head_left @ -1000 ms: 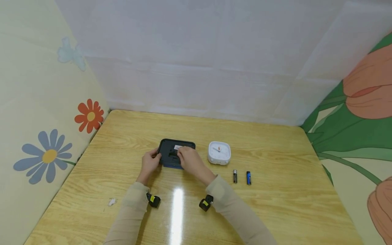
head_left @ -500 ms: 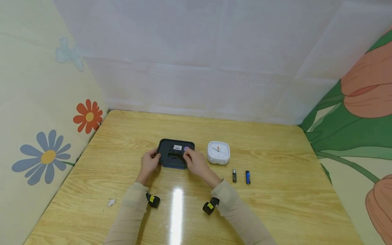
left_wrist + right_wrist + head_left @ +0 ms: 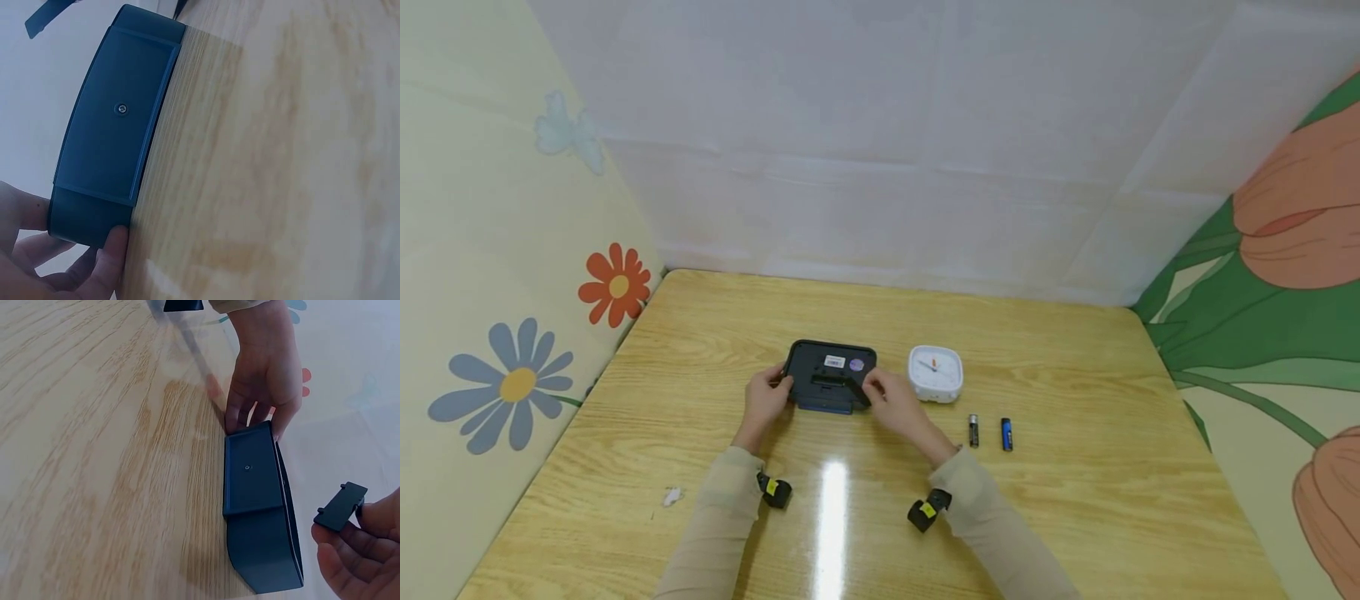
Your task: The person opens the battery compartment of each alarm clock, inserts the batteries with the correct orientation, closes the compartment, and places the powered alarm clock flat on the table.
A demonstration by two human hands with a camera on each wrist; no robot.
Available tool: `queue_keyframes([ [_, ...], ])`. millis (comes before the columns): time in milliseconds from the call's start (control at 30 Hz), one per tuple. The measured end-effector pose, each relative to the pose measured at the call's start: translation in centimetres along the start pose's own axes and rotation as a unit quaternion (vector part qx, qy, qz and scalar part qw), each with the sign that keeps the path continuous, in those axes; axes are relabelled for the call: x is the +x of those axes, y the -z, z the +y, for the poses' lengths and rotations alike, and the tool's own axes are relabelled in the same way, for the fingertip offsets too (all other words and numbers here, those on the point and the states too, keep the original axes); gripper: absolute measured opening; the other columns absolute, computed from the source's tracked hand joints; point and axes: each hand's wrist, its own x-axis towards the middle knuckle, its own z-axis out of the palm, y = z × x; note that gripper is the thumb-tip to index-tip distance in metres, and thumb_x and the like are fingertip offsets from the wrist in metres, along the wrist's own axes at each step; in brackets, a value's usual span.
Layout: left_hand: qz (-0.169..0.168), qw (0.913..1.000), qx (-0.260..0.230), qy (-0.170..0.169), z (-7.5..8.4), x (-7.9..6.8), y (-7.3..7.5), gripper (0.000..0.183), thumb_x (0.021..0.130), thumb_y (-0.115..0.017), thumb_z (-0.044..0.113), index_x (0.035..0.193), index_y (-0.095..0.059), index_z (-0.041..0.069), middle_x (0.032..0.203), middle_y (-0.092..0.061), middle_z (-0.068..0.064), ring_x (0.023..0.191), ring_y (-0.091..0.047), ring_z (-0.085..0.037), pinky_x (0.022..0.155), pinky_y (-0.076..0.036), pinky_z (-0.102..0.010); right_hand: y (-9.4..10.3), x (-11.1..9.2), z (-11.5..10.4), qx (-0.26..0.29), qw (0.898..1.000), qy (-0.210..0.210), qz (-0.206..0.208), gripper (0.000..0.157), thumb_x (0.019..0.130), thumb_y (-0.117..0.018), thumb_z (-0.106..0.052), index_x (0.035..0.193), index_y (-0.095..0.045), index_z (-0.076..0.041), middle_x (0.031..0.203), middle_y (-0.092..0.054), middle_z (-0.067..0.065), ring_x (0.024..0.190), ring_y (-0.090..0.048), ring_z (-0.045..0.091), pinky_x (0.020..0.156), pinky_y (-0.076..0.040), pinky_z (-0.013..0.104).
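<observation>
A black device (image 3: 808, 367) with rounded corners sits on the table, left of the middle, its back turned up toward the head camera. A narrow compartment (image 3: 829, 381) in that back lies uncovered. Above the slot, on the far part of the back, are a white label (image 3: 834, 362) and, to its right, a round purple sticker (image 3: 857, 365). The left wrist view shows one long side with a single screw (image 3: 122, 109) set in it.

The two hands are apart, at opposite ends of the device. The left hand (image 3: 767, 402) grips its left end, thumb and fingers on different sides. The right hand (image 3: 895, 406) pinches a small black cover (image 3: 340, 507) with little tabs along one edge; in the right wrist view, a gap shows between cover and device.

Just right of the right hand is a white clock (image 3: 936, 373), its face tilted upward. Nearer and farther right lie two separate batteries, a black and silver battery (image 3: 973, 431) and, to its right, a blue battery (image 3: 1007, 435).

Both arms wear beige sleeves (image 3: 711, 521). A small white scrap (image 3: 672, 497) lies near the left sleeve on the wood-grain table (image 3: 1112, 475). Beyond the far edge hangs a creased pale sheet (image 3: 880, 142); painted flowers cover the panels on either side.
</observation>
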Motion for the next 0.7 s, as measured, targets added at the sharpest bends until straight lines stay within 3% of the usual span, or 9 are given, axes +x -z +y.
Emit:
queue_keyframes([
  [567,-0.002,1.0,0.002,0.002,-0.2,0.1,0.0,0.039,0.091,-0.05,0.006,0.129,-0.048,-0.002,0.118,-0.053,-0.025,0.105,-0.051,-0.033,0.081,-0.046,-0.041,1.4,-1.7,1.4,0.002,1.0,-0.008,0.0,0.01,0.085,-0.056,0.002,0.078,-0.059,-0.003,0.071,-0.06,0.004,0.065,-0.054,0.014,0.058,-0.045,0.023],
  [700,0.001,1.0,0.004,0.0,-0.1,0.1,0.0,0.039,0.091,-0.05,0.006,0.129,-0.049,-0.002,0.118,-0.053,-0.025,0.105,-0.051,-0.033,0.081,-0.046,-0.041,1.7,-2.2,2.2,0.0,1.0,0.016,0.007,0.008,0.085,-0.055,0.001,0.079,-0.059,-0.002,0.072,-0.061,0.006,0.066,-0.056,0.016,0.059,-0.048,0.027],
])
